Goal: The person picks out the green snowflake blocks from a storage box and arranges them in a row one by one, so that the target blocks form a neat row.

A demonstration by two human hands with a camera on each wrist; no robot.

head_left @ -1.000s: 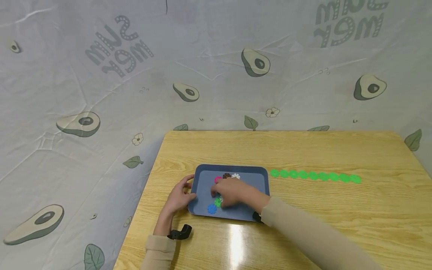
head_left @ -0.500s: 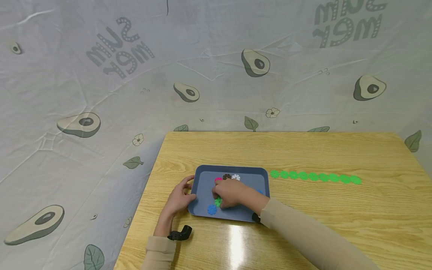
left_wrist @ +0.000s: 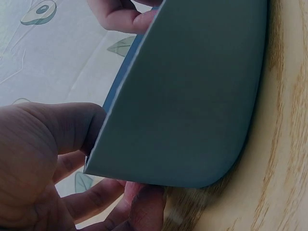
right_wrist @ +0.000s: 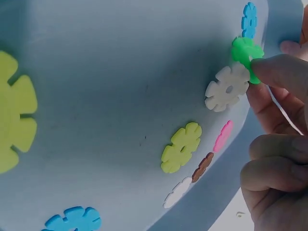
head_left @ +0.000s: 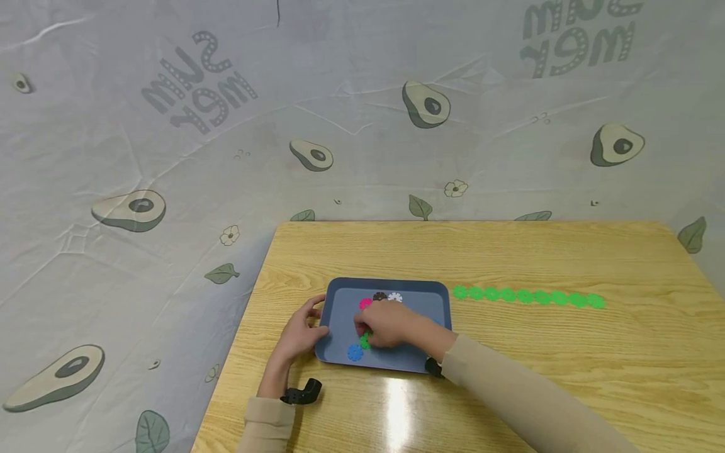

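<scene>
My right hand (head_left: pixel 386 323) reaches over the blue-grey tray (head_left: pixel 416 288), pinching a green notched plastic disc (right_wrist: pixel 245 50) between thumb and fingertip. In the right wrist view a grey disc (right_wrist: pixel 227 89) lies right beside it and a blue disc (right_wrist: pixel 249 20) just beyond. My left hand (head_left: pixel 301 328) holds the tray's left side, thumb at the rim; the left wrist view shows the thumb (left_wrist: pixel 79 125) over the tray's edge and the other fingers lower along its outside. Pink (head_left: pixel 365 304), brown (head_left: pixel 380 296) and white (head_left: pixel 395 297) discs lie near the tray's back.
Yellow-green discs (right_wrist: pixel 182 148) and another blue disc (right_wrist: pixel 74 220) also lie in the tray. Right of it, a row of several green discs (head_left: pixel 525 296) runs across the wooden table (head_left: pixel 510 251). A patterned cloth (head_left: pixel 362 94) hangs behind.
My right fingers have closed in on the green disc, which now looks tilted. My left hand stays at the tray's side.
</scene>
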